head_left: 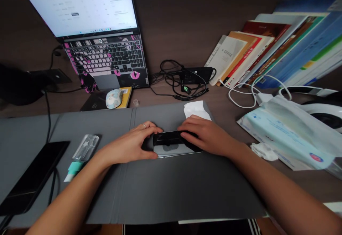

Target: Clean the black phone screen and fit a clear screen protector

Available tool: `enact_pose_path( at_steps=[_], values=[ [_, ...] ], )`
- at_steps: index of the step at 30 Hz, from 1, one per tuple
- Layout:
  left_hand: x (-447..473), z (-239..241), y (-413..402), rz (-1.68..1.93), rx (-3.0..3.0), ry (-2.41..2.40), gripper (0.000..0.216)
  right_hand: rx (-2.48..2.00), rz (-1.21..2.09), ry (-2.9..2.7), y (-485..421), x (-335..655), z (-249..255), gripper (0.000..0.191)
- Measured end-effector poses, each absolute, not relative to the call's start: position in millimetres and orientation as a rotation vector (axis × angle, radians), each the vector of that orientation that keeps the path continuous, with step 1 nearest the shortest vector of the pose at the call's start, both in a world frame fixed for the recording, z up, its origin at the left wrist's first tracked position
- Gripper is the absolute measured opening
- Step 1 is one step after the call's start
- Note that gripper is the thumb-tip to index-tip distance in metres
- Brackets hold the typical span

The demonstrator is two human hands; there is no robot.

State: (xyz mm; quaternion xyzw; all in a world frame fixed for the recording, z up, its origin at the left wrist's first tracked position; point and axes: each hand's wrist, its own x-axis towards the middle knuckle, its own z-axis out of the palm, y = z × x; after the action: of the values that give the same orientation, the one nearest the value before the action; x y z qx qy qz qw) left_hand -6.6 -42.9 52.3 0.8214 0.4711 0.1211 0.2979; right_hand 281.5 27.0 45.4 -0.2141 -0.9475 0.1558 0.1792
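Note:
A dark, glossy phone (171, 148) lies sideways on the grey desk mat (187, 188), its surface catching a reflection. My left hand (133, 143), with a ring on one finger, grips its left end between thumb and fingers. Over the phone's right part is my right hand (204, 134), its fingers bent together at the far edge and the thumb against the glass. Whether anything small sits under those right fingertips is hidden. Just behind my right hand lies a white sheet of crumpled paper (196, 108).
A laptop (107, 58) stands at the back left, with a mouse (114, 98) before it. A second phone (33, 178) and a clear case (86, 147) lie left. Black cables (173, 74), leaning books (248, 56) and a tissue pack (285, 135) are right.

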Motion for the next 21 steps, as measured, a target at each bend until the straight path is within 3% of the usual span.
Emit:
enact_pose_path(
  at_steps=[6, 13, 21],
  values=[
    [-6, 52, -43, 0.361, 2.113, 1.246, 0.057, -0.600, 0.429, -2.681, 22, 280, 47, 0.032],
    [-5, 50, -42, 0.378, 2.083, 1.231, 0.058, -0.645, 0.399, -2.728, 14, 279, 43, 0.068],
    [-4, 51, -43, 0.390, 2.083, 1.220, 0.056, -0.680, 0.390, -2.744, 10, 277, 44, 0.070]
  ],
)
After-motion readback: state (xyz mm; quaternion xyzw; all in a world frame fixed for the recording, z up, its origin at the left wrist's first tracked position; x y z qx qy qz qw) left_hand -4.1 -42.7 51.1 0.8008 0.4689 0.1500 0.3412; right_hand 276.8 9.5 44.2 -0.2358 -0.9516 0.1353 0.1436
